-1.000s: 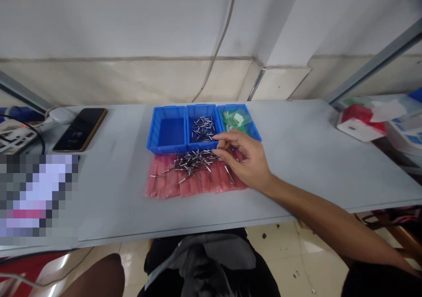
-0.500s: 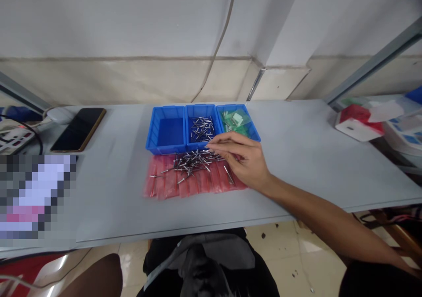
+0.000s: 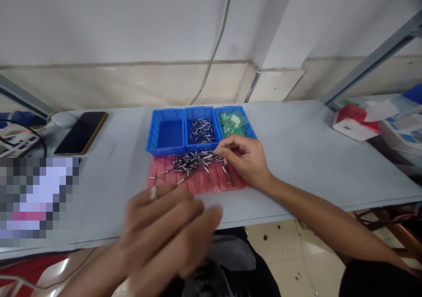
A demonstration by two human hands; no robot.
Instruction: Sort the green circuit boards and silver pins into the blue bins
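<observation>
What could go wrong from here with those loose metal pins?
The metal pins lie in a loose heap on the pink strip; a nudge might scatter them. The left hand, blurred, appears near the strip's front edge and could brush it. The right hand has its fingertips at the heap, close to the middle blue bin, so a pin might drop in there.

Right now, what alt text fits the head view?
A person's right hand curls over the right end of a loose pile of metal pieces on red plastic; the blurred left hand is nearer the camera. Behind the pile, three blue bins stand side by side on a grey table, the middle one holding similar pieces, the right a green packet.
</observation>
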